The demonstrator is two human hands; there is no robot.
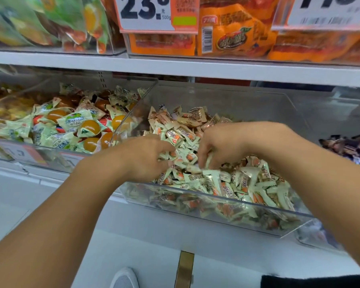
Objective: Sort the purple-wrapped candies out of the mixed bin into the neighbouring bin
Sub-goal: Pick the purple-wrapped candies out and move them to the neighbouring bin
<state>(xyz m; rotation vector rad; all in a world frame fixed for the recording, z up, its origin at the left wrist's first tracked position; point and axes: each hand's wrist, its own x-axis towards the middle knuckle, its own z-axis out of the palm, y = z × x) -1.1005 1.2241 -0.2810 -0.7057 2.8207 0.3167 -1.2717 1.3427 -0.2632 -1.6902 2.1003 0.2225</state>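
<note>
The head view looks down at a shop shelf of clear plastic bins. On the upper shelf (195, 69), a white price card (146, 12) reads "23" in bold black, with small print "500g" beneath; a second card (328, 9) at far right is cut off and blurred. Between them sit glossy orange snack packets (233, 32) with a barcode; the brand lettering is too blurred to read.

The middle bin (216, 206), clear acrylic with a sloped front wall, is heaped with small pillow-shaped candies (247, 183) in crinkly cream wrappers with orange marks and zigzag ends. Both hands are buried in this heap. The left hand (146, 156) has its fingers curled down into the wrappers and seems to hold several. The right hand (220, 146) is also curled, fingertips pinching among the cream candies. No purple wrapper shows in either hand.

The purple-wrapped candies (345, 146), dark and shiny, lie in the neighbouring bin (320, 238) at the right edge, well apart from the hands.

The left bin (50, 154) holds pale green packets with round orange jellies (89, 126) showing through clear film.

Below, the floor is white, with a brass-coloured strip (184, 269) and the toe of a grey mesh shoe (125, 278).
</note>
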